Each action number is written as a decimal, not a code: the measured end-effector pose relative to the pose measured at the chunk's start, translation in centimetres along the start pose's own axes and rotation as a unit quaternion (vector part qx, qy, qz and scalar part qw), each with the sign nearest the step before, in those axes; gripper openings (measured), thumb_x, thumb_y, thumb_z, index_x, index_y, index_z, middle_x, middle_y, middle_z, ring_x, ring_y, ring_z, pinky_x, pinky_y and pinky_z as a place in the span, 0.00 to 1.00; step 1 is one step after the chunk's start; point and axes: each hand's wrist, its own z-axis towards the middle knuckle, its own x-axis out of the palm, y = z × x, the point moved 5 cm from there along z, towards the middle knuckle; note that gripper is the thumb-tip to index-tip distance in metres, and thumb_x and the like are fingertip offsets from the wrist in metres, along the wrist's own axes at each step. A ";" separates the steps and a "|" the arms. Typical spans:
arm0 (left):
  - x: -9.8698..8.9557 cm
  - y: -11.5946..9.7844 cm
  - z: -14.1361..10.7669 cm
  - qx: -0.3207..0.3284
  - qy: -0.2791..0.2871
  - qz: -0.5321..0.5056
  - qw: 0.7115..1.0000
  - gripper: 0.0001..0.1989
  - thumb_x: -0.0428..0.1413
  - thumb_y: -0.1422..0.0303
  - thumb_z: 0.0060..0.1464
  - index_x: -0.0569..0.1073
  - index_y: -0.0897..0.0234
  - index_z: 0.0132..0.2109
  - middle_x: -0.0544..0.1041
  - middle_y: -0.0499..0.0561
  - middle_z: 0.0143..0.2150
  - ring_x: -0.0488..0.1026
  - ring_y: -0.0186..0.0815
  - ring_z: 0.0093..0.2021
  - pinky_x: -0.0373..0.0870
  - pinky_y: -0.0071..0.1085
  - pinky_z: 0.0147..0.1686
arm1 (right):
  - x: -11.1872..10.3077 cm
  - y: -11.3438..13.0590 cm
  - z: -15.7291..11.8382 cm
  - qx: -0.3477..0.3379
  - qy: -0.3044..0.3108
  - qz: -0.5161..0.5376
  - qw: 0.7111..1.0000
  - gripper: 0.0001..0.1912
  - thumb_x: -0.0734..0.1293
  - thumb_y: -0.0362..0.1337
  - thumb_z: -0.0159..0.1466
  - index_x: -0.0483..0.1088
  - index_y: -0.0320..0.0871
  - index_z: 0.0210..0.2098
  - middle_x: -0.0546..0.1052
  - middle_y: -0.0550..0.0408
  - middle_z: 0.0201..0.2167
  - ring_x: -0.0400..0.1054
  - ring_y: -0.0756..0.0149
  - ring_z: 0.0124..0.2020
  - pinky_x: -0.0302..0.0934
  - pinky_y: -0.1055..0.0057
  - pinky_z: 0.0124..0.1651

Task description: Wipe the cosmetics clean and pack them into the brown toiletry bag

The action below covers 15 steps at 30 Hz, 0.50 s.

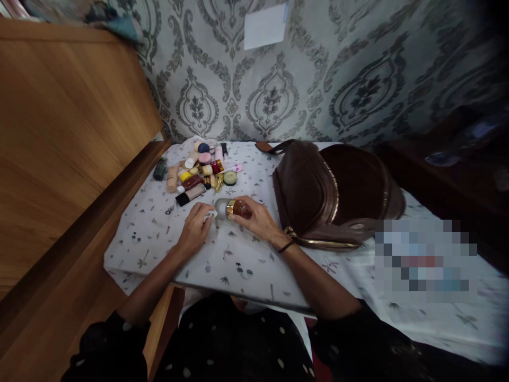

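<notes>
Sideways, the jar (221, 209), brown end in the right grip (257, 218)

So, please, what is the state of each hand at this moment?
Left hand: closed, holding a crumpled white wad, perhaps tissue.
Right hand: closed on the brown end of a gold-banded bottle.

The cloth-covered counter (147, 228) bears a cluster of small cosmetics (207, 170) beyond the left grip (194, 227) and a dark brown bag (304, 185) right of the right grip (256, 216).
</notes>
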 end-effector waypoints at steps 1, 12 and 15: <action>0.0 -0.1 0.0 -0.002 -0.002 -0.002 1.000 0.09 0.49 0.73 0.63 0.71 0.62 0.47 0.73 0.53 0.44 0.71 0.40 0.47 0.71 0.38 0.50 | 0.0 0.0 0.0 -0.008 -0.004 -0.003 1.000 0.23 0.71 0.46 0.60 0.70 0.42 0.51 0.78 0.52 0.39 0.72 0.63 0.34 0.69 0.65 0.39; 1.0 -2.8 0.1 0.098 0.007 0.033 0.995 0.14 0.47 0.78 0.63 0.70 0.62 0.51 0.71 0.57 0.51 0.68 0.42 0.53 0.68 0.44 0.56 | 0.4 0.9 -0.4 -0.073 -0.009 -0.037 0.997 0.24 0.70 0.46 0.63 0.68 0.46 0.57 0.77 0.48 0.46 0.73 0.56 0.44 0.68 0.59 0.48; 1.0 -2.0 0.7 0.080 0.001 0.026 0.996 0.12 0.48 0.76 0.63 0.70 0.62 0.50 0.72 0.56 0.50 0.69 0.42 0.53 0.68 0.43 0.56 | 0.2 0.8 -0.3 -0.060 -0.005 -0.033 0.998 0.21 0.68 0.46 0.65 0.69 0.45 0.55 0.78 0.48 0.45 0.73 0.56 0.44 0.68 0.59 0.49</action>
